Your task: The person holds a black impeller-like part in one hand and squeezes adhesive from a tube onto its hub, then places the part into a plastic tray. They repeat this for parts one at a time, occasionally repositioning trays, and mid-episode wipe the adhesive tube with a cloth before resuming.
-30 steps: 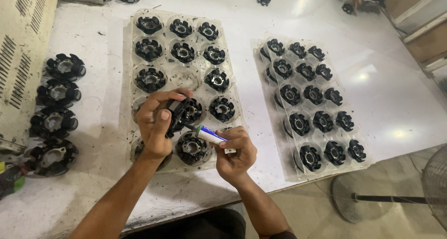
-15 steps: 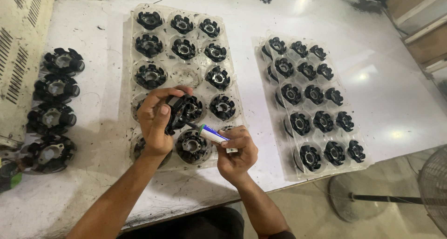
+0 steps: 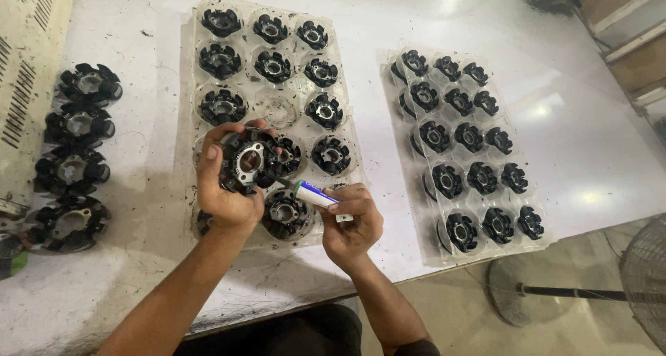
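The left hand point(image 3: 225, 182) has its fingers wrapped around a round black part point(image 3: 246, 162) and holds it up just above the clear tray point(image 3: 277, 109). The right hand point(image 3: 350, 221) pinches a small white tube with a blue and green end point(image 3: 316, 194), and its tip points at the part. More black parts point(image 3: 73, 168) lie on the white table point(image 3: 583, 148) to the left.

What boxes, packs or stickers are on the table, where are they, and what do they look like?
Clear plastic blister tray: table middle, under the hands, rectangular, holding black round finned parts.
Second clear plastic blister tray: to the right, angled, rectangular, full of smaller black parts.
Small white tube with green and blue label: in the right hand, pointed at the black round part gripped by the left hand.
No signs or screens.
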